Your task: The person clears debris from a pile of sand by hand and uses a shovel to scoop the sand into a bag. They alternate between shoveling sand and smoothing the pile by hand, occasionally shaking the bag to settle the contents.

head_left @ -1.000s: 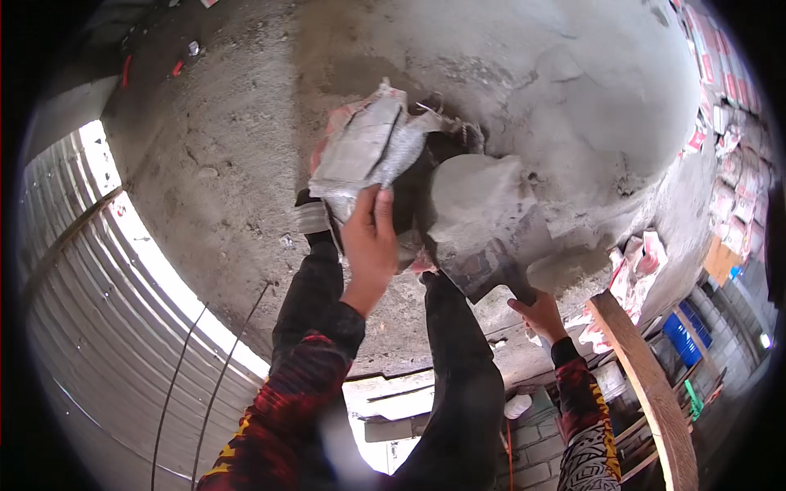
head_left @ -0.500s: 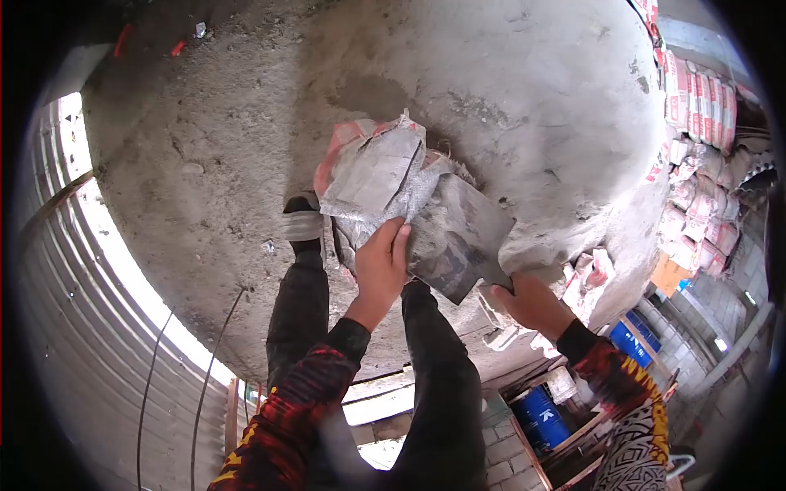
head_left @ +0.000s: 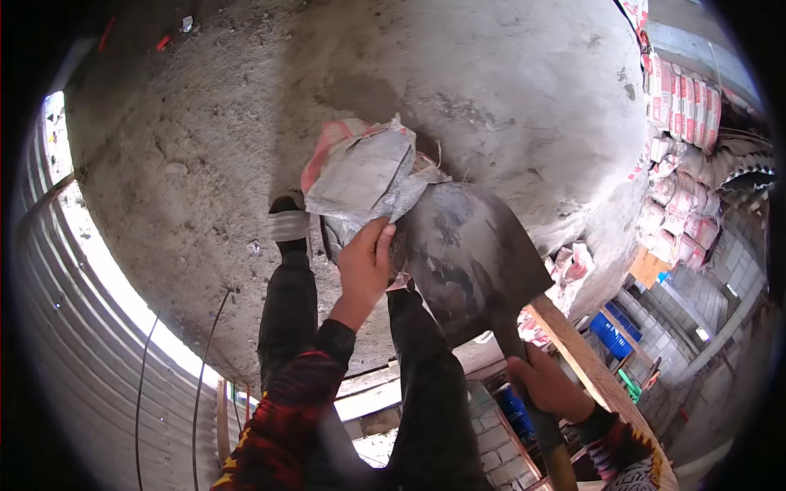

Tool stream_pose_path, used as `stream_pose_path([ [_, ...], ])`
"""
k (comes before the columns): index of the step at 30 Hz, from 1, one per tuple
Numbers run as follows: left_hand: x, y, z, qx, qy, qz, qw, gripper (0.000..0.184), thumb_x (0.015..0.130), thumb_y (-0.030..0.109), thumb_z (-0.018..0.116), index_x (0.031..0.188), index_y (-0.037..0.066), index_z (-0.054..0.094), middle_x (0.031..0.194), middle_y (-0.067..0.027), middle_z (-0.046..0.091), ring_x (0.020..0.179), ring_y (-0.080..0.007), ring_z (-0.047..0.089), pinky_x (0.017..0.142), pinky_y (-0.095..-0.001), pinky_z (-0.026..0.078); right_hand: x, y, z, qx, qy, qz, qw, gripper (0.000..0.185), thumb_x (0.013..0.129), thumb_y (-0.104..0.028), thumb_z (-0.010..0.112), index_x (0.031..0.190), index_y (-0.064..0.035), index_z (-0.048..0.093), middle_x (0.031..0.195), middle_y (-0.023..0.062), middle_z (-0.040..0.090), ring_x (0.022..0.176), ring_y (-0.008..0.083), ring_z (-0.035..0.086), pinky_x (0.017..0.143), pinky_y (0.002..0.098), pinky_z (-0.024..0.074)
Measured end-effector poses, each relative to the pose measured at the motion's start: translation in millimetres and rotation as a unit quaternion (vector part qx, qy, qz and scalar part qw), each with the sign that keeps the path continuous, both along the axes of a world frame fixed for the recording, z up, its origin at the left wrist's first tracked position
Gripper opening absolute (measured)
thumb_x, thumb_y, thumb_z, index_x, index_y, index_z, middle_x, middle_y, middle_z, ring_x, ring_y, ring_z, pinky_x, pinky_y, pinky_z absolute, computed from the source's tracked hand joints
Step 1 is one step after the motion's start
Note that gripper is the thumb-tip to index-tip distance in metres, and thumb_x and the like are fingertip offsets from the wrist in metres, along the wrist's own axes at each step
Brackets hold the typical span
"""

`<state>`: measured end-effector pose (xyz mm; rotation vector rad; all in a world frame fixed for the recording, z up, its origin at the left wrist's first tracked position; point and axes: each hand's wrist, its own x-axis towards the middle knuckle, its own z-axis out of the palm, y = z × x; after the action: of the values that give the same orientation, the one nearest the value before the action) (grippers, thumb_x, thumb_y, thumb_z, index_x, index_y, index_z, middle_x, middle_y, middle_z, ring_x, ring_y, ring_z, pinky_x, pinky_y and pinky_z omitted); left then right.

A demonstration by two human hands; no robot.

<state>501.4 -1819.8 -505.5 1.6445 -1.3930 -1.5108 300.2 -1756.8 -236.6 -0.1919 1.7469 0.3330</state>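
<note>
My left hand [head_left: 366, 263] pinches the near edge of a torn woven sack [head_left: 364, 173], pale with red parts, which stands open at the middle of the view. My right hand [head_left: 550, 383] is wrapped round the handle of a shovel [head_left: 467, 254], close to its blade. The dark metal blade is raised beside the sack, its upper left edge against the sack's right side. Little material shows on the blade. What the sack holds is hidden.
Rough concrete floor [head_left: 213, 147] spreads ahead. Corrugated metal sheeting [head_left: 82, 360] and thin rods are at left. Stacked bags [head_left: 684, 106], a blue drum [head_left: 614, 329] and a wooden plank [head_left: 581, 352] are at right. My feet flank the sack.
The shovel has come up from the powder pile to the sack, then tilted so its blade faces me more. My left hand has kept its hold on the sack.
</note>
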Motion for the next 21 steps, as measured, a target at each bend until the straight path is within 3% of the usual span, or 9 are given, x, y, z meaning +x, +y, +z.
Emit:
stream_pose_path([
  [5,-3.3,2.1,-1.8,0.014,-0.010,-0.012,1.000,0.025,0.099,0.023,0.059,0.109,0.002,0.066,0.092,-0.0198,0.068,0.080,-0.0343,0.067,0.072,-0.0368,0.052,-48.3,127.4,14.2,-0.062,0.007,-0.085,0.994,0.024,0.104,-0.029,0.046,0.102,-0.0065,0.052,0.077,0.0034,0.060,0.066,0.0114,0.057,0.063,0.0281,0.0479],
  [8,-7.7,1.8,-3.8,0.011,-0.016,-0.017,1.000,0.027,0.100,0.025,0.057,0.110,0.002,0.065,0.091,-0.0202,0.068,0.081,-0.0322,0.067,0.074,-0.0360,0.051,-70.0,198.2,9.9,-0.019,0.042,-0.265,0.963,0.030,0.104,-0.034,0.045,0.104,-0.0059,0.054,0.075,0.0044,0.061,0.062,0.0129,0.058,0.056,0.0287,0.0476],
  [11,-13.4,3.5,-8.7,-0.019,-0.034,-0.039,0.998,0.029,0.102,0.026,0.054,0.111,0.000,0.064,0.093,-0.0193,0.068,0.084,-0.0265,0.067,0.078,-0.0350,0.050,-89.3,288.4,-20.4,-0.035,0.095,-0.306,0.947,0.039,0.104,-0.042,0.043,0.101,-0.0044,0.056,0.071,0.0040,0.059,0.057,0.0130,0.056,0.051,0.0291,0.0452],
  [12,-14.8,6.2,-12.3,-0.021,-0.053,-0.033,0.998,0.031,0.102,0.025,0.053,0.113,-0.002,0.063,0.095,-0.0180,0.068,0.087,-0.0234,0.066,0.080,-0.0341,0.049,-87.5,286.9,-28.9,-0.024,0.112,-0.305,0.945,0.040,0.105,-0.041,0.042,0.091,-0.0067,0.056,0.064,0.0024,0.055,0.051,0.0127,0.053,0.049,0.0285,0.0425],
  [16,-23.6,15.2,-31.8,-0.052,-0.035,0.012,0.998,0.033,0.105,0.024,0.049,0.116,-0.005,0.060,0.100,-0.0136,0.066,0.093,-0.0170,0.059,0.085,-0.0315,0.047,-89.9,358.7,-76.8,-0.043,0.103,-0.343,0.933,0.050,0.104,-0.049,0.041,0.080,-0.0069,0.056,0.059,0.0032,0.054,0.046,0.0133,0.050,0.045,0.0289,0.0404],
  [19,-29.7,17.8,-31.0,-0.068,-0.080,-0.006,0.994,0.032,0.106,0.023,0.046,0.117,-0.004,0.058,0.102,-0.0105,0.063,0.094,-0.0162,0.056,0.086,-0.0309,0.046,-83.8,402.7,-112.3,-0.084,0.060,-0.381,0.919,0.051,0.103,-0.049,0.042,0.081,-0.0055,0.056,0.058,0.0040,0.054,0.045,0.0137,0.050,0.043,0.0294,0.0411],
  [21,-30.0,19.4,-35.3,-0.076,-0.095,-0.021,0.992,0.031,0.106,0.023,0.046,0.116,-0.004,0.058,0.103,-0.0100,0.062,0.095,-0.0158,0.055,0.087,-0.0302,0.045,-74.2,419.1,-131.3,-0.029,0.071,-0.496,0.865,0.053,0.102,-0.050,0.044,0.079,-0.0048,0.057,0.057,0.0037,0.053,0.043,0.0143,0.049,0.042,0.0302,0.0416],
])
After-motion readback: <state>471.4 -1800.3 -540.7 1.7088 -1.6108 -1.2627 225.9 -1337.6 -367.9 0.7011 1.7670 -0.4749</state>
